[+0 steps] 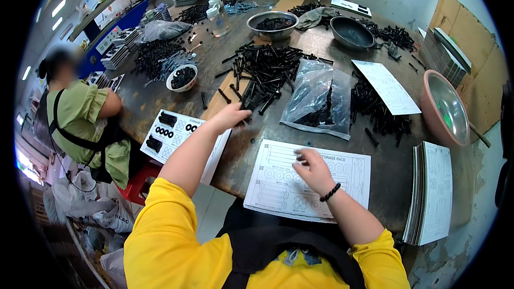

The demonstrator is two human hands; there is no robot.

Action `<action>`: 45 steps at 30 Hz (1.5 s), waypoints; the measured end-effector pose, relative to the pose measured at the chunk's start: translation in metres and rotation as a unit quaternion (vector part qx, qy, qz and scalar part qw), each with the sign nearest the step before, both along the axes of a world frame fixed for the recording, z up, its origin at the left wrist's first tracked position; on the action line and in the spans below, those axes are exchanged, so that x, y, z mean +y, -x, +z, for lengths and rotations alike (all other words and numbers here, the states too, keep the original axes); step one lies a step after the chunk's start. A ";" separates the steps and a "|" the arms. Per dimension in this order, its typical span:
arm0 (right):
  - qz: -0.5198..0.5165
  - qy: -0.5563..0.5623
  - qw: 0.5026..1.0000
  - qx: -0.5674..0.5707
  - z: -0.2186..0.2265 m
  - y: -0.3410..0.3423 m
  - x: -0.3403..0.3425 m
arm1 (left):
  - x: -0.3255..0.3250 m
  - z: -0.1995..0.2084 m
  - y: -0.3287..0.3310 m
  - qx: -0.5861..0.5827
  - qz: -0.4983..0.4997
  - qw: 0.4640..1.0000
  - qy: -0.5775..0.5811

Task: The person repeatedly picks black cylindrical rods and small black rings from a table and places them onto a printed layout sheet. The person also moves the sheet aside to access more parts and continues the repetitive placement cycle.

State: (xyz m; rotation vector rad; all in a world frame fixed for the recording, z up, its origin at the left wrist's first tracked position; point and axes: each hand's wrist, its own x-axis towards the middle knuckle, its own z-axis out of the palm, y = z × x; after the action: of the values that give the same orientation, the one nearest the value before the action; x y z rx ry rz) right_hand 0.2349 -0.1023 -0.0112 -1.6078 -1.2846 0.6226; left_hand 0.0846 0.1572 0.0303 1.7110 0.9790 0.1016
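Your left hand (230, 116) reaches into the near edge of the heap of black bolts (273, 67), fingertips among the shanks; blur and overlap hide whether it grips one, so I cannot tell. Your right hand (315, 171), with a dark beaded bracelet (330, 192) at the wrist, is half open over the stack of printed sheets (267, 203), fingers loosely bent and no held thing showing. The bolts lie mid-table, beyond the sheets, with a clear plastic bag (316, 99) of black parts just to their right.

Watch your left forearm: it passes over the white card (176, 142) carrying black cylindrical parts (167, 119) and black washers (163, 132). A low sleeve or elbow could drag that card or knock pieces loose, since I cannot see how firmly they are fixed. Its near corner appears to overhang the table (235, 163), so a push could tip it off. Your sheets also seem to project past the edge; pressing there might make the top ones slide toward your lap.

The bolts lie crisscrossed, so pulling one out could bring neighbours along or set some rolling. To the right, a printed card (386, 86) rests slanted on more bolts and could slip if those shift.
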 end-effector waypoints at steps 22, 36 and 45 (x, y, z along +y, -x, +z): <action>-0.107 0.063 0.983 0.133 0.012 -0.038 0.006 | -0.115 -0.047 -0.028 0.028 -0.343 0.811 -0.473; -0.038 0.148 0.928 -0.340 0.007 -0.008 0.075 | -0.095 -0.058 0.008 -0.047 -0.248 0.895 -0.366; 0.005 0.069 0.961 -0.268 -0.015 0.001 0.064 | -0.090 -0.060 0.003 -0.101 -0.231 0.885 -0.392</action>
State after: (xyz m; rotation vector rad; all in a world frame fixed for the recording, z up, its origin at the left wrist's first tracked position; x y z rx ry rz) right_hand 0.2342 -0.0382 -0.0266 -1.9698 -1.6663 0.2884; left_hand 0.0812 0.0668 -0.0294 2.5711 0.3424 0.3961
